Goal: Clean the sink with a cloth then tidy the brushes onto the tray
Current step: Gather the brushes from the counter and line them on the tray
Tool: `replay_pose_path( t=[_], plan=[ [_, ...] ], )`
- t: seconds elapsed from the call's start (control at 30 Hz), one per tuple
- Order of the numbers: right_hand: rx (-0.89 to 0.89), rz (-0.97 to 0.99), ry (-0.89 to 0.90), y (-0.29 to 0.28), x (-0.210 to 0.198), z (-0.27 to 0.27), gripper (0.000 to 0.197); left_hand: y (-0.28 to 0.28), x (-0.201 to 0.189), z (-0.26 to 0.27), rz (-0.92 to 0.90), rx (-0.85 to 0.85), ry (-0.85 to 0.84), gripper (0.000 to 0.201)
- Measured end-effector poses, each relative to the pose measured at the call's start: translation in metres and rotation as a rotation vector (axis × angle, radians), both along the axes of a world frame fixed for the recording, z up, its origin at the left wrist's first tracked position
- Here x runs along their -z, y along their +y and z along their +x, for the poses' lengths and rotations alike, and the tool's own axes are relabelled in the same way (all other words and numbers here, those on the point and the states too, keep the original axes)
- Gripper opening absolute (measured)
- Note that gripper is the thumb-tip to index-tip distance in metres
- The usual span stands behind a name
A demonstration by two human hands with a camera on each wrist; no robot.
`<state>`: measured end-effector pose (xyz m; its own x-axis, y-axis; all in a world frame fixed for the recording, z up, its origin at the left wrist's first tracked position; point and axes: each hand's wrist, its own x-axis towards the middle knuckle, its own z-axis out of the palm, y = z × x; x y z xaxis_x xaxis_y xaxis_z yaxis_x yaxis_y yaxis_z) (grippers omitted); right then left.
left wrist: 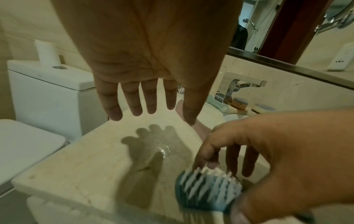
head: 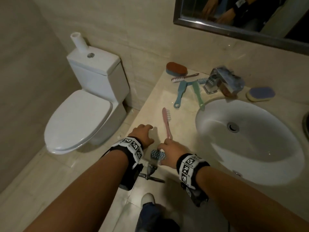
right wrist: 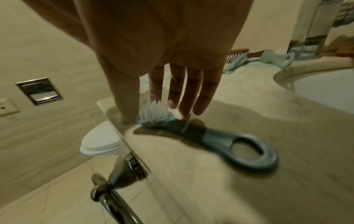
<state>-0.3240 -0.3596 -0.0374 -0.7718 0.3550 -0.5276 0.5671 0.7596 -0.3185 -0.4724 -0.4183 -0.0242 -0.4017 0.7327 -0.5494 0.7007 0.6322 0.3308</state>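
Left of the sink: every brush lies on the marble counter (head: 150, 101), with no tray or cloth in view.
Sink (head: 250, 166): white oval basin, bare inside.
Right hand (head: 170, 150): fingers hang loosely spread over the dark blue brush (right wrist: 191, 130), tips touching its white bristles at the counter's near edge, probably to lift it.
Left hand (head: 142, 134): spread flat above the bare counter left of the sink, holding nothing.
Other brushes: pink brush (head: 166, 121) just beyond the right hand; more lie nearer the tap (head: 222, 81).
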Motion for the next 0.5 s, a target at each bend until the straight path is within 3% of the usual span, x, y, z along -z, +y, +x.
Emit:
replay_pose_path(
  t=[0.13,0.27,0.5],
  plan=[
    [0.021,0.087,0.082,-0.001,0.009,0.011,0.038,0.019,0.005,-0.001,0.023,0.002,-0.014,0.06],
    [0.091,0.079,0.084,0.01,0.01,0.028,0.036,0.038,0.008,0.001,0.064,0.0,-0.04,0.063],
    [0.409,-0.033,0.107,0.053,0.006,0.048,0.038,0.08,0.012,0.006,0.109,-0.042,-0.054,0.068]
  ],
)
